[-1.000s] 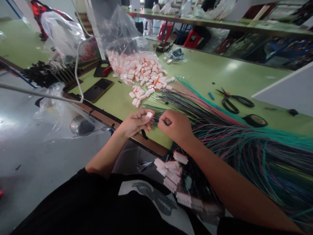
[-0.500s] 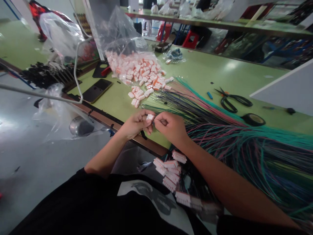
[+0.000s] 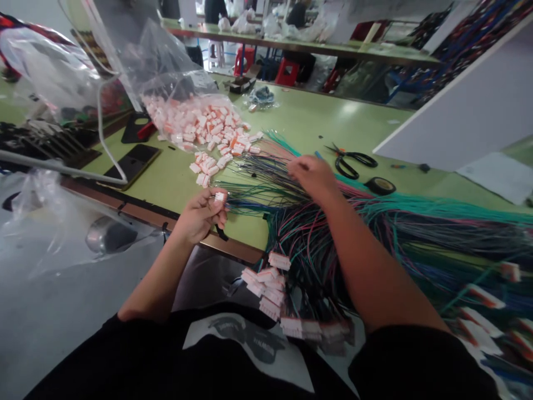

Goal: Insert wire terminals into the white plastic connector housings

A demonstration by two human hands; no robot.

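Note:
A small white connector housing is pinched between the thumb and fingers of my left hand, just above the table's front edge. My right hand is over the spread of loose wires, fingers curled closed; what they hold, if anything, is too small to make out. Behind my left hand lie loose white and orange connector housings, part of a heap spilling from a clear plastic bag. Wired connectors hang in a cluster over the table edge by my lap.
Black-handled scissors and a roll of black tape lie beyond the wires. A phone rests on the left, near a bent metal rod. A pale panel stands at the right. More wired connectors lie lower right.
My right hand has left the connector and moved right and away from me, over the wires. My left hand keeps hold of the connector. The view has turned to the right.

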